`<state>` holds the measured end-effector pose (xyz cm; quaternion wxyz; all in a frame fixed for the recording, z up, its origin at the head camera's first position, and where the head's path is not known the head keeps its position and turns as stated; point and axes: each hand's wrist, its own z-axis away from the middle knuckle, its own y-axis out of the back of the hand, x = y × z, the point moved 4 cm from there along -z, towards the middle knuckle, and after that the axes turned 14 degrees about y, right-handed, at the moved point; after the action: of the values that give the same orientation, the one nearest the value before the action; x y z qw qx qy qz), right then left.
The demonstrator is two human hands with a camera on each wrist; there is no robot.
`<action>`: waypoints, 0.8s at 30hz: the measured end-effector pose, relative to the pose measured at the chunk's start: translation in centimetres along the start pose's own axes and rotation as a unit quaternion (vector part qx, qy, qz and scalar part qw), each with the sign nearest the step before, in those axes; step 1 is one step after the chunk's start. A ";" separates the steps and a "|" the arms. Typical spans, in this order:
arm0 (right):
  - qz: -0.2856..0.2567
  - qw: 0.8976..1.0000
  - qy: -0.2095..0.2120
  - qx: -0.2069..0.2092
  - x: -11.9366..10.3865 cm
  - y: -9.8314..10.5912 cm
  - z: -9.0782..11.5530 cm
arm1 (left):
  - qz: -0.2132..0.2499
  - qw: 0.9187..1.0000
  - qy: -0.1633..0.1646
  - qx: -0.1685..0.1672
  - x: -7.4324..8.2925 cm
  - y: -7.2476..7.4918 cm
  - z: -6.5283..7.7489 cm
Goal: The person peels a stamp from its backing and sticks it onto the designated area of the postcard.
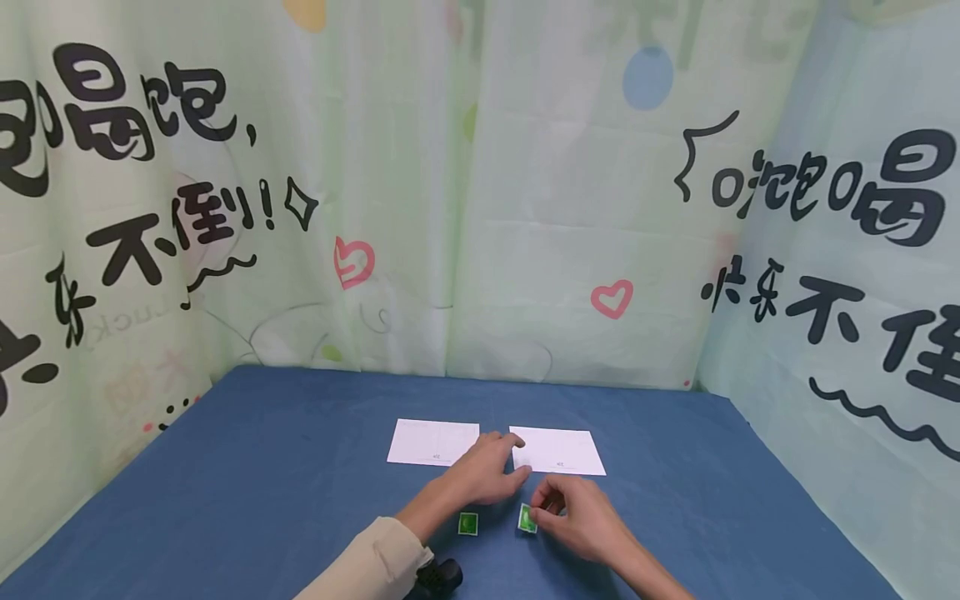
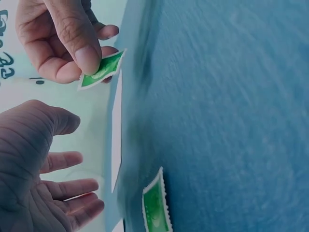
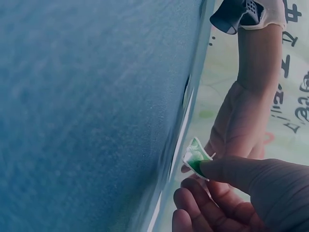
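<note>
My right hand (image 1: 581, 518) pinches a green postage stamp (image 1: 525, 520) with a white perforated border between thumb and fingers, and in the left wrist view this stamp (image 2: 107, 68) is tilted. A second green stamp (image 1: 468, 524) lies on the blue cloth, slightly curled in the left wrist view. My left hand (image 1: 487, 469) reaches over the cloth with fingers extended and nothing held. Its fingertips overlap the near left corner of the right-hand white paper sheet (image 1: 566, 450) in the head view. A matching white sheet (image 1: 427, 442) lies to the left, partly covered by that hand.
A blue cloth (image 1: 300, 467) covers the table. Pale curtains (image 1: 540, 233) with printed black characters and hearts enclose its back and sides. A black wrist device (image 1: 442, 575) sits by the left sleeve (image 1: 378, 558).
</note>
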<state>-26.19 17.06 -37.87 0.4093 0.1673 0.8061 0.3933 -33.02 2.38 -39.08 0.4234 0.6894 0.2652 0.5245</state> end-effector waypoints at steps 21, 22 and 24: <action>-0.006 0.998 -0.019 0.059 -0.7 2.8 0.0 | 0.093 0.994 -0.025 0.041 0.4 2.3 2.1; -0.007 0.998 -0.021 0.061 -0.7 2.9 0.0 | 0.099 0.994 -0.024 0.042 0.4 2.5 2.2; -0.009 0.998 -0.027 0.064 -0.7 3.1 0.0 | 0.110 0.993 -0.022 0.043 0.3 2.7 2.4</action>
<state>-25.93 18.68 -35.11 0.4231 0.1964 0.8197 0.3325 -30.88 0.57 -36.77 0.3393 0.7433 0.2003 0.5406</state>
